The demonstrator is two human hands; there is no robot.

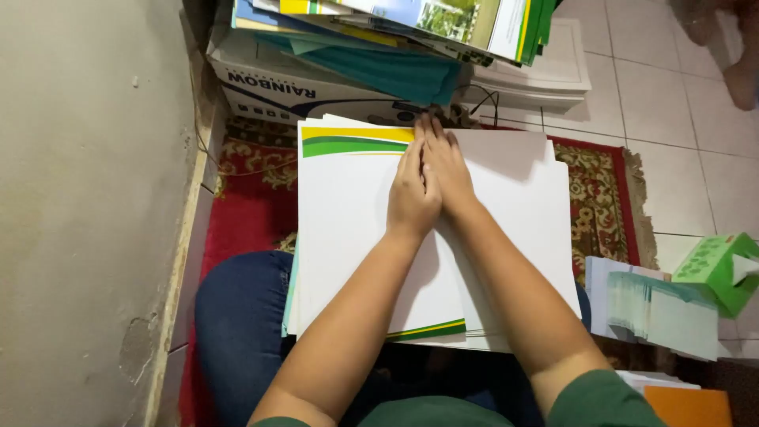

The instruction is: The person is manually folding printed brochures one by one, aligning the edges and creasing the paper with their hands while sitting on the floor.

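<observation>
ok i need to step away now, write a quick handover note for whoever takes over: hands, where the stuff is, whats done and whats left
Left hand: flat, palm down on the top white sheet, holding nothing.
Right hand: flat beside it, touching the left, fingertips at the sheet's far edge.
Sheets: a stack of white card with green and yellow bands, resting on the lap over the red patterned rug. The top sheet seems folded over, and both hands press along its middle.
Nearby: more printed sheets piled on a box ahead, a stack of pale slips and a green tissue box to the right.
Done: top sheet laid and pressed. Left: cannot tell how many remain.

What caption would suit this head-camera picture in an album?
Both hands, left and right, pressed flat on a white sheet stack over a red rug.
</observation>
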